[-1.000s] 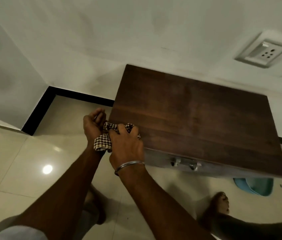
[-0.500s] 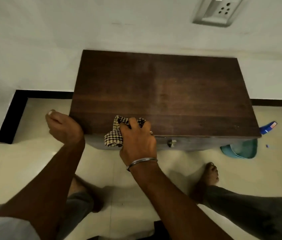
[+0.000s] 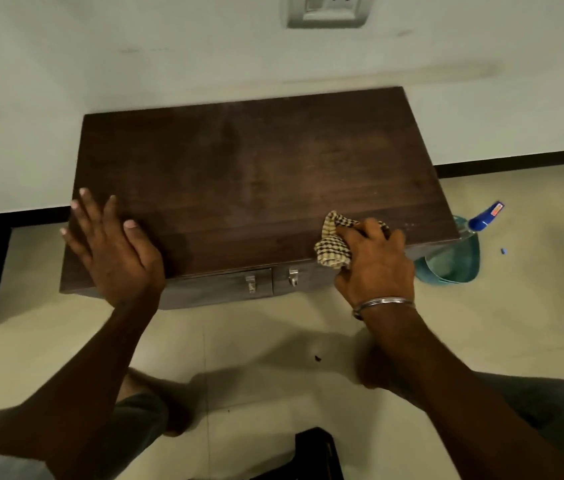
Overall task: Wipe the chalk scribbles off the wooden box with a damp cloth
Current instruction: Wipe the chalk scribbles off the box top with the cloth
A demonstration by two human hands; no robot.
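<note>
A dark wooden box (image 3: 252, 174) stands on the floor against the wall, its flat top facing me and two small metal latches on its front. My left hand (image 3: 114, 251) lies flat with spread fingers on the top's near left corner. My right hand (image 3: 374, 261) grips a bunched checked cloth (image 3: 332, 244) at the near right edge of the top. I make out no clear chalk marks on the dim wood, only a few faint specks near the right corner.
A teal basin (image 3: 453, 265) with a blue-capped spray bottle (image 3: 485, 216) sits on the floor by the box's right end. A wall socket (image 3: 329, 10) is above the box. My feet and knees are on the tiled floor below. A dark object (image 3: 315, 452) lies at the bottom.
My right hand slid the cloth from the near left part of the top to the near right edge. My left hand let go of the cloth and came to lie flat on the left corner.
</note>
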